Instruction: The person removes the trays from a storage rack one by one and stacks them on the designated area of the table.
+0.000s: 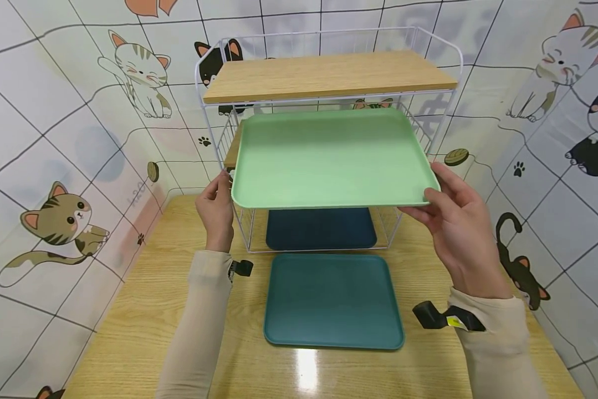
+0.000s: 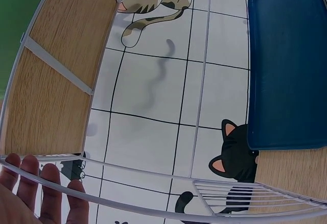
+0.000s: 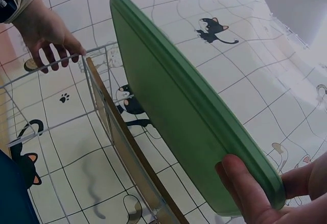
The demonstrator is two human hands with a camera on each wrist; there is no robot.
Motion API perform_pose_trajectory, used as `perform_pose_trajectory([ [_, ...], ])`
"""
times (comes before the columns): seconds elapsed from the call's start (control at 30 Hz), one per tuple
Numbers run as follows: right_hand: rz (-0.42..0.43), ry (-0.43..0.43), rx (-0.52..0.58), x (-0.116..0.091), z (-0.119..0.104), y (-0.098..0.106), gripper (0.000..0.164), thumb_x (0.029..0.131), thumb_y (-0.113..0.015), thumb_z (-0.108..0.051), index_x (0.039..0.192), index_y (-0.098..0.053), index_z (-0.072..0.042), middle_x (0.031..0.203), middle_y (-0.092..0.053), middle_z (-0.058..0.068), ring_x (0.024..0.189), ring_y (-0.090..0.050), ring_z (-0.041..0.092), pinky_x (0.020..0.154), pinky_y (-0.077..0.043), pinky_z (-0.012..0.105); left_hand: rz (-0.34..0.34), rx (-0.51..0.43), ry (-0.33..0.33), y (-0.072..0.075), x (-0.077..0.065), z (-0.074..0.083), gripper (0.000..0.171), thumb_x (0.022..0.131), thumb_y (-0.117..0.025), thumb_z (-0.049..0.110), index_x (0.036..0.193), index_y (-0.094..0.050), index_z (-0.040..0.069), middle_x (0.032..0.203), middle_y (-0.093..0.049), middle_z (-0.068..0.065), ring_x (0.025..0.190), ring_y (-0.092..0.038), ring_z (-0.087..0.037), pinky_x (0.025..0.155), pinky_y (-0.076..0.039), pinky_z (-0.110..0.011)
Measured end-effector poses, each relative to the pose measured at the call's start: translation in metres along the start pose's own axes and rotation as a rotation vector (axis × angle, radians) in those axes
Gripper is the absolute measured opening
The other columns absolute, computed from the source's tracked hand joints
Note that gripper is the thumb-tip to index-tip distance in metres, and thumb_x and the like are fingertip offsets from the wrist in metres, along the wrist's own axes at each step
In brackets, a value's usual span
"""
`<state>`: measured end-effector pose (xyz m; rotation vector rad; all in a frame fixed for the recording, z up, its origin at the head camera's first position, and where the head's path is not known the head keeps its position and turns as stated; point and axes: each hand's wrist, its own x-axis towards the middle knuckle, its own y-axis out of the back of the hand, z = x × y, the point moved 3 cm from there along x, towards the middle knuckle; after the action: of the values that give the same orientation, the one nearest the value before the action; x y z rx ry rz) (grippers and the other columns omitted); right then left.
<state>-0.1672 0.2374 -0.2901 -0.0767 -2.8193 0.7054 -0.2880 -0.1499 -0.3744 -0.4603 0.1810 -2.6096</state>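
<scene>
While green tray (image 1: 328, 158) is held up toward twelve, before wire rack (image 1: 323, 250), it blocks most of my view of middle shelf (image 1: 234, 147). Right hand (image 1: 460, 235) at three pinches tray's four-o'clock corner; some fingertips hidden underneath. Left hand (image 1: 216, 213) at nine touches rack; thumb hard to make out, so I cannot tell whether fingers close on wire. Navy tray (image 1: 322, 230), low in rack, loses far edge behind green one. Teal tray (image 1: 333, 302) lies near six.
</scene>
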Motion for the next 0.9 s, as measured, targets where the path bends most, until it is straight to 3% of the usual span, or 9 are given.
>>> perform_pose_trajectory([
  [0.13,-0.010,0.008,-0.017,-0.008,0.002,0.007,0.064,0.102,-0.055,0.007,0.160,-0.030,-0.002,0.149,-0.048,0.014,0.097,-0.076,0.023,0.082,-0.061,0.034,0.010,0.000,-0.001,-0.001,0.001,0.000,0.029,0.102,-0.065,0.031,0.088,-0.075,0.007,0.105,-0.073,-0.010,0.075,-0.064,-0.012,0.060,-0.047,-0.021],
  [0.3,-0.004,0.021,-0.033,-0.017,0.007,0.014,0.063,0.102,-0.055,0.006,0.159,-0.031,-0.003,0.153,-0.043,0.014,0.097,-0.076,0.023,0.081,-0.061,0.035,0.019,0.008,0.007,-0.002,0.001,0.001,0.027,0.101,-0.067,0.033,0.090,-0.076,0.010,0.082,-0.068,0.000,0.075,-0.065,-0.012,0.072,-0.054,-0.026],
  [0.5,0.033,0.030,-0.035,-0.026,0.010,0.019,0.060,0.102,-0.056,0.005,0.157,-0.035,-0.003,0.150,-0.042,0.012,0.097,-0.075,0.024,0.081,-0.061,0.034,0.022,0.000,-0.004,-0.002,0.000,0.002,0.033,0.100,-0.067,0.034,0.092,-0.078,0.004,0.080,-0.067,0.002,0.077,-0.065,-0.018,0.078,-0.056,-0.035],
  [0.67,0.002,0.074,-0.004,-0.032,0.010,0.020,0.055,0.102,-0.054,0.007,0.154,-0.038,0.003,0.146,-0.046,0.014,0.098,-0.075,0.025,0.081,-0.061,0.036,0.022,-0.002,0.000,-0.002,0.001,0.001,0.031,0.101,-0.067,0.033,0.093,-0.078,0.006,0.084,-0.067,-0.002,0.078,-0.065,-0.019,0.077,-0.056,-0.030],
  [0.73,-0.012,0.087,0.017,-0.035,0.010,0.020,0.055,0.102,-0.053,0.009,0.154,-0.037,0.004,0.146,-0.047,0.014,0.100,-0.074,0.026,0.081,-0.061,0.036,0.016,0.000,0.003,-0.003,-0.003,0.009,0.033,0.102,-0.065,0.029,0.096,-0.077,-0.001,0.090,-0.068,-0.013,0.076,-0.064,-0.015,0.075,-0.054,-0.026],
  [0.9,-0.013,0.099,0.041,-0.041,0.012,0.021,0.054,0.101,-0.051,0.011,0.153,-0.039,0.004,0.145,-0.050,0.015,0.100,-0.074,0.026,0.080,-0.061,0.036,0.006,0.015,0.009,-0.007,-0.015,0.033,0.037,0.104,-0.061,0.019,0.099,-0.071,-0.016,0.083,-0.068,-0.006,0.071,-0.061,-0.006,0.072,-0.052,-0.024],
])
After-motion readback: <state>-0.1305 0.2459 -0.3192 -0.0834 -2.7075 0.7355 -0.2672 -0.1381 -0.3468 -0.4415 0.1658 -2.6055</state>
